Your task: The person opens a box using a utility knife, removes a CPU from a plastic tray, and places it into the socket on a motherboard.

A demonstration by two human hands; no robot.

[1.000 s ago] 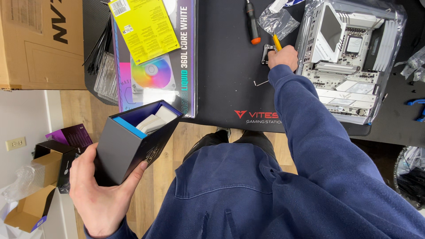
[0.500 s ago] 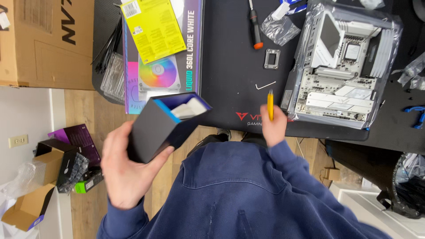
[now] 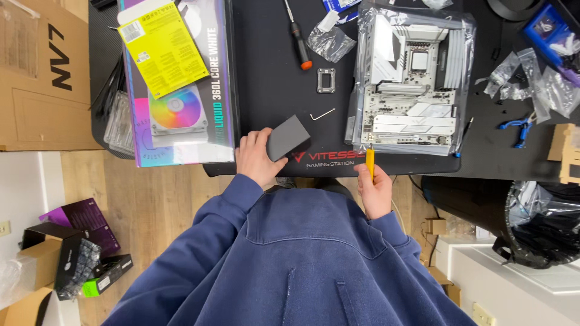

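Seen from the head camera, the left hand point(image 3: 257, 158) reaches forward from a blue sleeve point(image 3: 217, 217) and wraps its fingers around the near end of a small dark grey box point(image 3: 289, 137), which rests tilted on the black desk mat point(image 3: 272, 78). The thumb lies along the box's left edge and the wrist is bent slightly inward.

The right hand point(image 3: 374, 190) sits lower, near the mat's front edge, curled closed around a yellow-handled tool point(image 3: 370, 162) that points away from the body toward the white motherboard point(image 3: 414, 84) in its clear bag just beyond.

Between and ahead of the two hands lie a small bent hex key point(image 3: 323, 113), a square metal frame point(image 3: 325, 80) and an orange-handled screwdriver point(image 3: 297, 37). Just left of the left hand is a large printed cooler box point(image 3: 181, 90) with a yellow sheet on top.
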